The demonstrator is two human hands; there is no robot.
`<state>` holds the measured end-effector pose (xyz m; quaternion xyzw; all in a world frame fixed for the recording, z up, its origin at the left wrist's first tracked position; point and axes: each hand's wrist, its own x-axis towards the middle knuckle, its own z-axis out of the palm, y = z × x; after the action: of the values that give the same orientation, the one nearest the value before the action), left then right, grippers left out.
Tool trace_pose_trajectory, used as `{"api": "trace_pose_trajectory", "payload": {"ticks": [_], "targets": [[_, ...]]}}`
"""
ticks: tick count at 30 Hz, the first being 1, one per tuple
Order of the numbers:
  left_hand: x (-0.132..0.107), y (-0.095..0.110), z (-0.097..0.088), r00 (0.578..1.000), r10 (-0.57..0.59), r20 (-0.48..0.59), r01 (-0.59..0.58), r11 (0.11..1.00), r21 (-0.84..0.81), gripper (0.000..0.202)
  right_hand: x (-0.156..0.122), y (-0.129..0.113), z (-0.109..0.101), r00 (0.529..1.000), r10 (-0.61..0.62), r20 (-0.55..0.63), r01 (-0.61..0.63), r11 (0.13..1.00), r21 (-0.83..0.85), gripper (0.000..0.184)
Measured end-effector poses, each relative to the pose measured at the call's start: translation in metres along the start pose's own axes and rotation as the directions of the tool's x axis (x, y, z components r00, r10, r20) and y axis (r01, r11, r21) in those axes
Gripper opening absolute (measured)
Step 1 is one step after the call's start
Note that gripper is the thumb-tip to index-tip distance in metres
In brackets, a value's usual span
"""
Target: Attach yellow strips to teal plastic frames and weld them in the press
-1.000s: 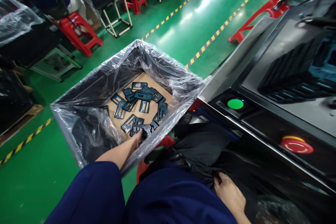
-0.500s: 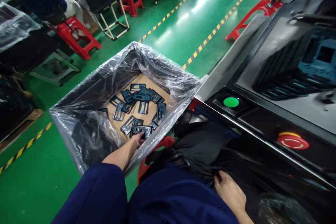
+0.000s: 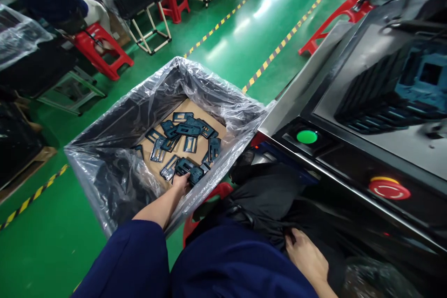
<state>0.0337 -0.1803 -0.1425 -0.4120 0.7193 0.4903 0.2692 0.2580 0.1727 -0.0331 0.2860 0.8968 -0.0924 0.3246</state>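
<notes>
A seated worker's left hand reaches over the near wall of a black bin lined with a clear plastic bag, its fingers closed on the near end of a flat, dark blue-grey plastic frame. The piece sits tilted at the near edge of the brown cardboard sheet that covers the bin's bottom. It touches a loose heap of matching slotted frames spread across the middle of that sheet.

The work in hand appears to be handling a single piece at the bin: the grip is on, and the frame is still low inside the liner. Judged from this position, any move of the piece would call for separating it from the frames overlapping its far end, and for keeping it off the crinkled plastic bunched against the forearm.

The right hand lies palm down on a black cloth across the lap, away from the bin. Its fingers are bent at a fold, and whether they pinch the cloth cannot be told.

To the right stands a dark machine console with a round green push-button and a red mushroom-head stop button. Red plastic stools stand on the glossy green floor beyond.
</notes>
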Motion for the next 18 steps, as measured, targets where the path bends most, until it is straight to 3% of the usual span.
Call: {"api": "trace_pose_trajectory", "payload": {"ticks": [5,9,13,18], "targets": [[0.018,0.022,-0.038,0.96,0.267,0.077,-0.278,0.912,0.302,0.034,-0.001,0.001,-0.001,1.0,-0.004,0.025,0.004,1.0,-0.009,0.036],[0.036,0.037,-0.066,0.927,0.347,0.142,-0.369,0.776,0.511,0.033,-0.001,-0.002,-0.005,0.999,-0.014,0.029,0.015,1.0,-0.017,0.034],[0.044,0.035,-0.067,0.916,0.385,0.114,-0.367,0.688,0.626,0.044,-0.002,-0.005,-0.006,0.999,0.008,0.045,-0.007,1.0,-0.025,0.034],[0.045,0.017,-0.054,0.941,0.331,0.07,-0.289,0.679,0.675,0.047,-0.001,-0.002,-0.001,0.999,0.015,0.046,-0.014,1.0,-0.024,0.036]]}}
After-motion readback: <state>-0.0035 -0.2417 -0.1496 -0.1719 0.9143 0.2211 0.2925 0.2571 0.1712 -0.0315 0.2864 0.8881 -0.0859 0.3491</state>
